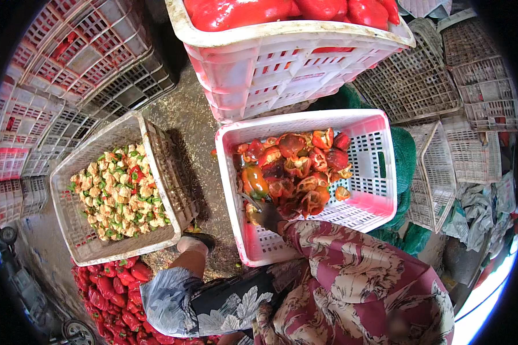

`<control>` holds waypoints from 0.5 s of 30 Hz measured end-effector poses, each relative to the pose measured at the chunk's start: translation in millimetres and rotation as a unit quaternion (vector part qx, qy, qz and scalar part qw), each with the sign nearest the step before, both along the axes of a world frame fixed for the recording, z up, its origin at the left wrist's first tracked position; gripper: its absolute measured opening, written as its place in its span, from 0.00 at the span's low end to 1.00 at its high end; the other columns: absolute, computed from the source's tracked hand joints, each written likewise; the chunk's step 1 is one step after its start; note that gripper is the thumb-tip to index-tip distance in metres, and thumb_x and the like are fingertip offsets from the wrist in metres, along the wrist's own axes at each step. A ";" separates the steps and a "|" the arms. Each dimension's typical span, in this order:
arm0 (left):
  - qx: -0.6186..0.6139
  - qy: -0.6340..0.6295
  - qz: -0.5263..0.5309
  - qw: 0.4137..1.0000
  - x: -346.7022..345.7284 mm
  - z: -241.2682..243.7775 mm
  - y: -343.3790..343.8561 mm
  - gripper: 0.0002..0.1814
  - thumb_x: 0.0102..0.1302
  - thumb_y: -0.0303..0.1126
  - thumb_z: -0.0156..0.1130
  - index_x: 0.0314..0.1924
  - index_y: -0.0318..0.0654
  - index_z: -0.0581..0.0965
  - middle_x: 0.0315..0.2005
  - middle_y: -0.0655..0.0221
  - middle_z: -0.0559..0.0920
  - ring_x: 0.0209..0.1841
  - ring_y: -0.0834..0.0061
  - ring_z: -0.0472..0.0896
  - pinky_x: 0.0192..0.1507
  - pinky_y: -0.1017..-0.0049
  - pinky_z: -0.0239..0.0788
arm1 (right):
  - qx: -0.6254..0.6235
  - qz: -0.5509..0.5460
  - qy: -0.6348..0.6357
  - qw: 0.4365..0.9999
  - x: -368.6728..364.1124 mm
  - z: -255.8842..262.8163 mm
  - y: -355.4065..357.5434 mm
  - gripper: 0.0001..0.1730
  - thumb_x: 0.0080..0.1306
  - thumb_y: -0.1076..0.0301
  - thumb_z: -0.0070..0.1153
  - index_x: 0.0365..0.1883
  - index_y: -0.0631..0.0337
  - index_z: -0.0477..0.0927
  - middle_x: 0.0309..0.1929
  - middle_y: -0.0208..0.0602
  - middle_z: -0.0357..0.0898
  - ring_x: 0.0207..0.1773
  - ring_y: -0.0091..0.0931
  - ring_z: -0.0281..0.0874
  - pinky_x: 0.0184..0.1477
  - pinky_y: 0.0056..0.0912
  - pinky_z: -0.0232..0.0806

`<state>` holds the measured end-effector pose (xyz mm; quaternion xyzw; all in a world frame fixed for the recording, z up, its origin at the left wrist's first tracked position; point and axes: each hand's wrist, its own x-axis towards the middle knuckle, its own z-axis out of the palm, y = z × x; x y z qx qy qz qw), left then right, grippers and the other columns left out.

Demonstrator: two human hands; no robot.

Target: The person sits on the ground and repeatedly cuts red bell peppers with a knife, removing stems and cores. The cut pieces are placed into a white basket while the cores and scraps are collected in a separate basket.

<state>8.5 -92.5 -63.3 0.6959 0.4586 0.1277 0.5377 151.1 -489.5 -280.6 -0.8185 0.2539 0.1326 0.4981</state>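
My right hand (pixel 268 217), dark and perhaps gloved, reaches into a white and pink plastic crate (pixel 382 202) from a patterned maroon sleeve (pixel 349 258). A curved metal tool (pixel 250 201), possibly a knife, projects from its fingers. Beside the tool lies a whole orange-green bell pepper (pixel 255 181). Cut, hollowed red pepper pieces (pixel 291 166) are heaped around it, some darkened and wet-looking. A small loose piece (pixel 342 193) rests on the crate floor to the right. My left hand is out of view.
At left, a dirty plastic crate (pixel 64 235) contains pepper cores with green stems (pixel 121 192). Whole red peppers (pixel 116 297) are piled below it. A taller crate (pixel 280 82) of large red peppers (pixel 246 15) stands ahead. Stacked crates (pixel 82 47) and green mesh (pixel 402 161) flank the area.
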 end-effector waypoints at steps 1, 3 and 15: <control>0.001 -0.001 0.003 1.000 -0.8 0.1 0.6 0.20 0.59 0.33 0.67 0.50 0.36 0.75 0.36 0.68 0.80 0.37 0.70 0.77 0.42 0.72 0.72 | 0.002 0.009 0.003 1.000 2.0 9.1 -4.3 0.32 0.59 0.61 0.57 0.64 0.48 0.75 0.29 0.49 0.81 0.33 0.41 0.83 0.38 0.44 0.72; 0.004 -0.001 0.004 1.000 -1.3 3.7 3.8 0.20 0.59 0.33 0.67 0.50 0.36 0.75 0.36 0.68 0.80 0.37 0.70 0.77 0.42 0.72 0.72 | 0.003 0.014 0.011 1.000 3.2 9.9 -8.4 0.30 0.59 0.60 0.57 0.62 0.49 0.76 0.29 0.50 0.81 0.34 0.42 0.83 0.38 0.45 0.72; 0.022 0.007 0.009 1.000 -8.9 14.1 6.6 0.21 0.59 0.31 0.67 0.52 0.36 0.75 0.38 0.67 0.80 0.37 0.70 0.78 0.42 0.73 0.72 | -0.119 0.019 0.098 0.988 13.5 -47.9 26.5 0.17 0.60 0.60 0.55 0.47 0.53 0.81 0.38 0.49 0.83 0.43 0.47 0.82 0.46 0.47 0.73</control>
